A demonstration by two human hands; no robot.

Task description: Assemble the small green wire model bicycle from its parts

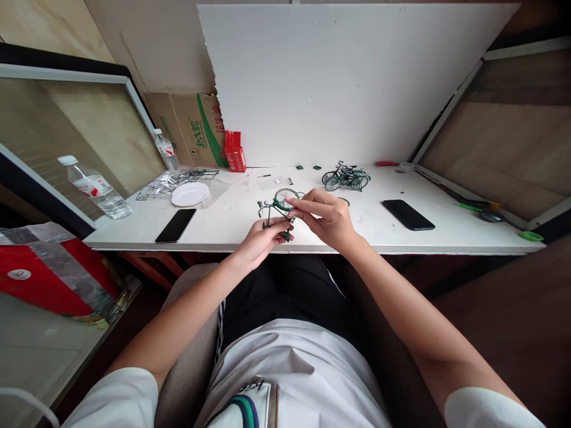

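A small dark green model bicycle (277, 205) is held just above the front of the white table, one spoked wheel pointing up and away from me. My left hand (264, 238) pinches its frame from below, between thumb and fingers. From the right, my right hand (328, 215) closes its thumb and forefinger at the frame beside the wheel; whether a small part sits between those fingertips is hidden. Behind my right hand a dark green ring-like piece (343, 201) lies on the table, partly covered.
Assembled model bicycles (345, 177) stand at the back. Black phones lie left (176, 226) and right (408, 214). A white plate (190, 194), part frames (198, 174), a water bottle (96, 187) and a red box (235, 151) are leftward. A white board (348, 83) rises behind.
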